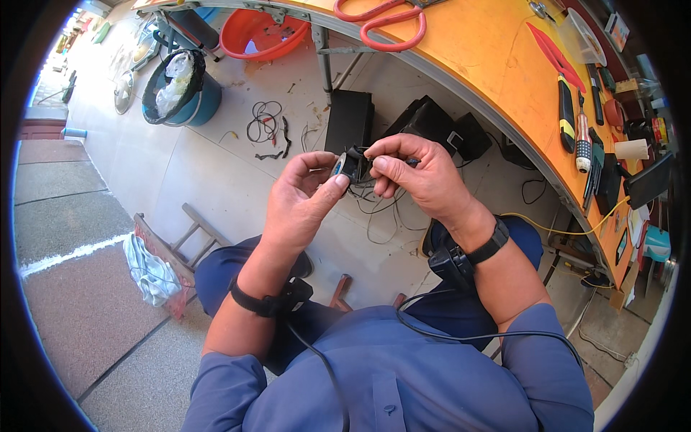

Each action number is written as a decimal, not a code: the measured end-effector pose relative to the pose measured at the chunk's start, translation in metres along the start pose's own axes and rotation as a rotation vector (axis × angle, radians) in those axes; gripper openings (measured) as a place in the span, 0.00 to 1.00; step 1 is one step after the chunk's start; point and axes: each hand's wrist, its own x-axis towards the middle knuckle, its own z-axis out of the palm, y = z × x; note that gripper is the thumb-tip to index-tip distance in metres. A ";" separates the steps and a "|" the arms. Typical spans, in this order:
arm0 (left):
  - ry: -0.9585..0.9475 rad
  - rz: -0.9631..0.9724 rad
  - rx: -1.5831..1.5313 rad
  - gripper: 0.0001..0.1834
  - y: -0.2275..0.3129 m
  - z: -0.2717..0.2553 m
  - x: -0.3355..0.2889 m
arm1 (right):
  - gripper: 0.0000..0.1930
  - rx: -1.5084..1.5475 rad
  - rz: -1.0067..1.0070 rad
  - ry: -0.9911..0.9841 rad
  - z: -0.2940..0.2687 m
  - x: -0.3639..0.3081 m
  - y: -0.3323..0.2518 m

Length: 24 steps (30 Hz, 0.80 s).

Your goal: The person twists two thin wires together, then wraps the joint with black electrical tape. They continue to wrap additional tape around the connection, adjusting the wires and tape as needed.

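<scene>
My left hand [302,193] pinches a small round black piece [344,165] with a pale rim and a bluish face between thumb and fingers. Close against it, my right hand [414,167] has its thumb and fingertips pressed together at the piece's other side, on something thin and dark that I cannot make out. A dark tip [412,163] sticks out beside the right thumb. Thin cables [381,211] hang or lie below both hands; which of them join the piece is hidden.
An orange workbench [475,43] curves along the right, carrying red-handled scissors [392,27], red-jawed cutters [558,61] and a screwdriver [583,144]. Under it stand black boxes [349,119]. A red basin [263,36], blue bucket [205,101], loose wires [265,122] and wooden stool [162,248] occupy the floor.
</scene>
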 end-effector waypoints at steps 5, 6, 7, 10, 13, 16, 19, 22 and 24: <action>-0.007 -0.014 0.009 0.22 0.000 0.000 0.000 | 0.10 -0.014 -0.040 0.031 0.001 0.000 0.000; -0.007 -0.018 0.011 0.22 0.000 -0.001 0.000 | 0.10 -0.016 -0.052 0.033 0.001 -0.001 0.000; -0.011 -0.020 0.008 0.22 0.000 -0.001 0.000 | 0.10 -0.017 -0.063 0.036 0.001 -0.001 -0.001; -0.013 -0.023 0.004 0.22 0.000 -0.001 0.000 | 0.10 -0.033 -0.061 0.048 0.002 -0.001 -0.001; -0.012 -0.028 0.008 0.21 0.000 0.000 -0.001 | 0.09 -0.049 -0.065 0.060 0.001 -0.002 -0.001; -0.010 -0.033 0.011 0.21 0.001 0.000 -0.001 | 0.08 -0.068 -0.065 0.069 0.000 -0.001 0.001; -0.012 -0.030 0.001 0.21 0.000 0.001 -0.001 | 0.08 -0.068 -0.080 0.079 -0.001 0.001 0.003; -0.017 -0.027 -0.005 0.21 0.000 0.002 -0.001 | 0.07 -0.070 -0.113 0.080 -0.001 0.001 0.006; -0.015 -0.027 0.006 0.21 -0.001 0.002 -0.001 | 0.07 -0.073 -0.115 0.075 -0.001 0.001 0.007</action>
